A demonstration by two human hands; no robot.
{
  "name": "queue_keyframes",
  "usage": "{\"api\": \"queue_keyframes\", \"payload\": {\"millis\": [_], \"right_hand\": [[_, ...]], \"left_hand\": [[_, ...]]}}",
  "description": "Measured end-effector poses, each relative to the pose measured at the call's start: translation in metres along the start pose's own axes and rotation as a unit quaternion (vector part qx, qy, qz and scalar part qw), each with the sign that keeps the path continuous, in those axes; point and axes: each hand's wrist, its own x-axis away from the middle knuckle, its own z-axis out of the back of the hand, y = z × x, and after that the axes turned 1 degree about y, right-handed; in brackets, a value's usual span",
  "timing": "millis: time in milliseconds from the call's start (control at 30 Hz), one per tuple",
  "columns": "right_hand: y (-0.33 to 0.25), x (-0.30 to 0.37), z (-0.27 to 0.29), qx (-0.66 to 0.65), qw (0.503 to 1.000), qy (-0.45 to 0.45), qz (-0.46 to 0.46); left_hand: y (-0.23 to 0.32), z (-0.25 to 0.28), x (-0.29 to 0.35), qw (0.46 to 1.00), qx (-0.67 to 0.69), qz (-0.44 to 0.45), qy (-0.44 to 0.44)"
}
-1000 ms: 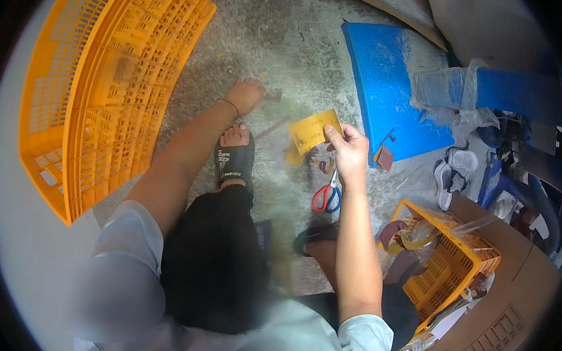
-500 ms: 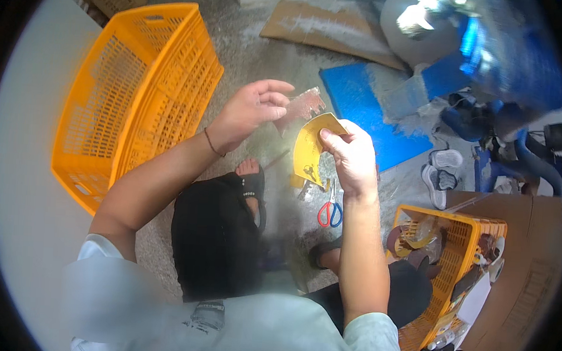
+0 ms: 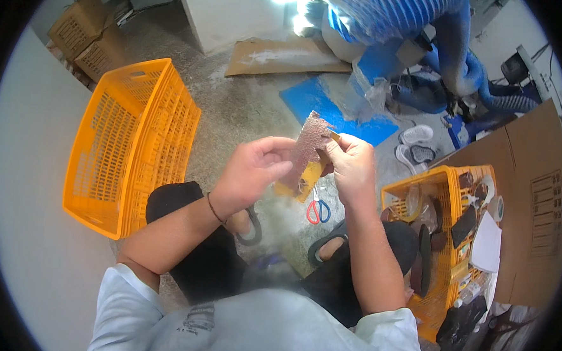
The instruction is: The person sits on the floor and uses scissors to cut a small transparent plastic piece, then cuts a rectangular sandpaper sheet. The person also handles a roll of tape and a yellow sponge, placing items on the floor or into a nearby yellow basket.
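Note:
A brownish-pink piece of sandpaper (image 3: pixel 308 139) with one jagged edge is between my hands, in front of my body. Its surface looks rough. Behind its lower part shows a yellow-backed piece (image 3: pixel 311 173), largely covered. My right hand (image 3: pixel 354 166) is closed, pinching the pieces at the jagged side with the thumb on top. At the opposite edge, my left hand (image 3: pixel 253 169) has thumb and curled fingers on the brownish piece; its fingertips are partly hidden. Just below the pieces, scissors (image 3: pixel 318 212) with one red and one blue handle lie on the floor.
Stacked yellow crates (image 3: pixel 158 150) stand at the left. A yellow basket (image 3: pixel 451 184) at the right holds scraps and bottles, beside a large cardboard sheet (image 3: pixel 516 169). Ahead lie a blue board (image 3: pixel 310 101), a cardboard piece (image 3: pixel 281 56) and shoe soles (image 3: pixel 416 147), near a blue ribbed hose (image 3: pixel 456 51).
My left hand has moved down with the brownish piece, which now overlaps the yellow piece in my right hand. The whole view has shifted, showing more of the far wall and boxes.

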Motion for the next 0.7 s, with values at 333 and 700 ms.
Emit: {"api": "queue_keyframes", "payload": {"millis": [333, 700], "right_hand": [[0.032, -0.008, 0.029, -0.050, 0.998, 0.003, -0.047], [0.023, -0.007, 0.034, -0.158, 0.985, -0.025, -0.065]], "left_hand": [[-0.018, -0.020, -0.023, 0.998, -0.066, 0.001, 0.013], [-0.015, -0.016, -0.020, 0.996, -0.080, 0.000, -0.028]]}}
